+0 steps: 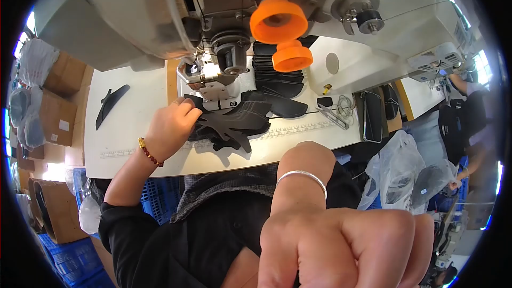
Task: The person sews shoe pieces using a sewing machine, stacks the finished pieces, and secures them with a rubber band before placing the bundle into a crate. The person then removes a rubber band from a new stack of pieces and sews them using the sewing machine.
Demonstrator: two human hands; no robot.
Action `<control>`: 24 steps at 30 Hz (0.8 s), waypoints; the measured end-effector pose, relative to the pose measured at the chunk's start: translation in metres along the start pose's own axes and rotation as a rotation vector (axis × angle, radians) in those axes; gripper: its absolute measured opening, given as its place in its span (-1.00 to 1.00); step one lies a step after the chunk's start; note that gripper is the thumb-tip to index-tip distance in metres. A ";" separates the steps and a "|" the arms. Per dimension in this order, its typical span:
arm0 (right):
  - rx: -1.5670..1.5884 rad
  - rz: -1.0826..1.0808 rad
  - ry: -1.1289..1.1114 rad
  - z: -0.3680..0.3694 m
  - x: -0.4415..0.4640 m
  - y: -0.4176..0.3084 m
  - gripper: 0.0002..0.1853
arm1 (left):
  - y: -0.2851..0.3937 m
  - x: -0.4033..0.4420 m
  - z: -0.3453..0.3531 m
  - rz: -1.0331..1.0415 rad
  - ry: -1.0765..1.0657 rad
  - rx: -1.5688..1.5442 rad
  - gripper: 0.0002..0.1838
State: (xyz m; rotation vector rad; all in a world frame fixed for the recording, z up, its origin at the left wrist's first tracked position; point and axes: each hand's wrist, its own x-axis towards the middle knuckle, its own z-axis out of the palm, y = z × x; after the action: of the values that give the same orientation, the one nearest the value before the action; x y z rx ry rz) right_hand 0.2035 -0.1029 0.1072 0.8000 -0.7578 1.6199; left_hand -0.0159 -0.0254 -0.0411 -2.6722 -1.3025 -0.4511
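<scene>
My left hand [173, 126], with a beaded bracelet on its wrist, is closed in a pinch on a black shaped piece [229, 122] lying on the white table. Its fingers are right beside the foot area of a sewing machine [220, 93]. Several more black cut pieces overlap to the right, with a stacked row of them [277, 74] behind. Close to the camera, my right hand [346, 245] is raised, a silver bangle on its wrist. Its fingers are curled together and the fingertips fall outside the picture, so anything they hold is hidden.
A lone black piece [112, 105] lies at the table's left. Small scissors-like snips [333, 117] and a phone-like black object [372, 116] are at the right. Orange thread cones [279, 20] hang overhead. Cardboard boxes [57, 117] stand left; plastic bags [397, 170] and another person's arm [464, 173] are right.
</scene>
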 end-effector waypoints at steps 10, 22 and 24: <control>-1.556 0.314 0.015 -0.099 -0.037 -0.084 -0.95 | 0.011 0.001 -0.023 0.018 0.315 -0.069 -0.67; -2.632 0.638 -0.149 -0.195 -0.132 -0.109 -0.62 | 0.035 0.036 -0.064 0.060 0.589 0.070 -0.68; -2.645 0.668 -0.137 -0.195 -0.136 -0.106 -0.63 | 0.037 0.040 -0.066 0.045 0.575 0.068 -0.69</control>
State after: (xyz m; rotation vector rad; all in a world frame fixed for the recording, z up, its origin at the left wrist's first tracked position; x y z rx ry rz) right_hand 0.3067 0.0007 -0.1076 -1.3648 -2.2399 -0.1299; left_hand 0.0227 -0.0346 0.0343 -2.2523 -1.0524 -1.0473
